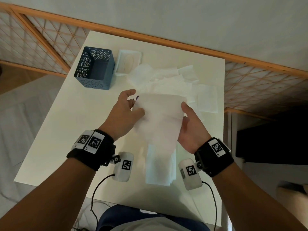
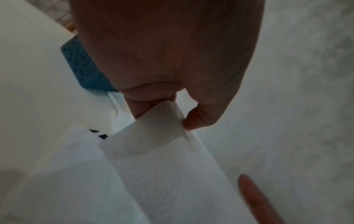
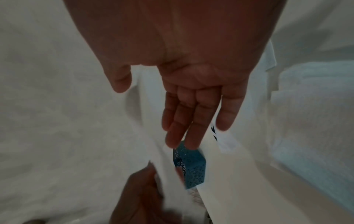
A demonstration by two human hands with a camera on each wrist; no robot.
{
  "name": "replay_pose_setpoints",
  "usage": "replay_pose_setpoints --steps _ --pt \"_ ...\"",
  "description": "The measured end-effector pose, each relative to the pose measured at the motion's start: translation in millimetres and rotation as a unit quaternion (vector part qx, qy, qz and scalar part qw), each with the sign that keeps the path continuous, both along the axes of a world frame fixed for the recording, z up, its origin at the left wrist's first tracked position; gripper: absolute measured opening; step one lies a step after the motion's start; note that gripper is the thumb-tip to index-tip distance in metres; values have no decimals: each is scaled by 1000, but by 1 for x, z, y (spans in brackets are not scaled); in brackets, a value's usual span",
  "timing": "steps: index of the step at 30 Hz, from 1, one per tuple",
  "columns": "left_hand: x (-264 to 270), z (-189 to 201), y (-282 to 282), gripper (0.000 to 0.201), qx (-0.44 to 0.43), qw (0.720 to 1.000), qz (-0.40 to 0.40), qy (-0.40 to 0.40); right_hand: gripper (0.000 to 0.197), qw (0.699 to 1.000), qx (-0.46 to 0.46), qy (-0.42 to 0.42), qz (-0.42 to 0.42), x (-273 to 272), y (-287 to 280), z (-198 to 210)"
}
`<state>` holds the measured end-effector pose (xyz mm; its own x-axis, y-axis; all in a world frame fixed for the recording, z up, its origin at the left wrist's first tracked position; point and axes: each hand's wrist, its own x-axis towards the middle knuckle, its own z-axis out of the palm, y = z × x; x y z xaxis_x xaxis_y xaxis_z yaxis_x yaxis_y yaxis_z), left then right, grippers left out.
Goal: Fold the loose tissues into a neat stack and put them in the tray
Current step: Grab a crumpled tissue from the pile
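Held tissue raised above white table, centre of head view. Left hand at 9 o'clock of sheet, pinching its edge between thumb and fingers. Right hand at 3 o'clock, fingers straight under sheet, thumb on top. Folded stack at 6 o'clock. Loose tissues at 12 o'clock. Blue perforated tray at 10 o'clock, white tissue box just beside it.

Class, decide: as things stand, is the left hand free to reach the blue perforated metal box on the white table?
Probably not yet: the left hand pinches a white tissue. The path to the blue perforated metal box looks unobstructed.
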<state>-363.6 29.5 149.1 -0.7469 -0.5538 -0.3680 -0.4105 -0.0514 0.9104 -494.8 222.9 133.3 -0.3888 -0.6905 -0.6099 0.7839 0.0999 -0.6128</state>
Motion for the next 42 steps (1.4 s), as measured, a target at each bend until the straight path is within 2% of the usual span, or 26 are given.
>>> replay_pose_setpoints --steps 3,6,8,11,12,14,18,20,24,31,34,37,39,41,42 --pt "3 -7 1 75 -36 998 10 -48 64 997 18 66 20 -1 1 -3" --pt "5 -15 1 75 -22 997 44 -60 37 987 23 148 53 1 4 -2" --pt "6 -19 0 63 30 997 43 -53 33 974 30 212 71 2 6 -3" --pt "9 -19 0 27 117 992 37 -3 32 954 47 286 72 2 5 1" --pt "10 -18 1 20 123 992 36 10 30 952 50 293 69 2 5 2" --pt "10 -16 0 19 115 992 31 30 19 953 65 292 50 2 4 5" --pt "7 -7 0 20 99 993 11 60 20 951 82 297 31 -1 3 4" --pt "5 -2 0 11 97 992 10 79 15 948 77 309 29 -2 3 5" --pt "1 2 -1 8 115 987 20 110 28 953 63 295 -2 -3 1 3" --pt "-4 1 -2 15 174 979 27 100 34 973 -12 223 -64 -2 0 8" --pt "-7 4 0 20 179 980 54 69 48 966 5 254 -48 -5 3 4" --pt "-11 8 -3 50 249 963 99 23 49 955 26 296 -26 -6 5 1" --pt "-12 3 -10 73 268 960 84 -1 53 946 33 323 -2 -6 5 3" --pt "-12 2 -11 81 244 968 58 -17 57 941 42 335 11 -6 7 4" --pt "-12 3 -10 75 224 973 46 -16 55 939 45 341 16 -6 7 2"
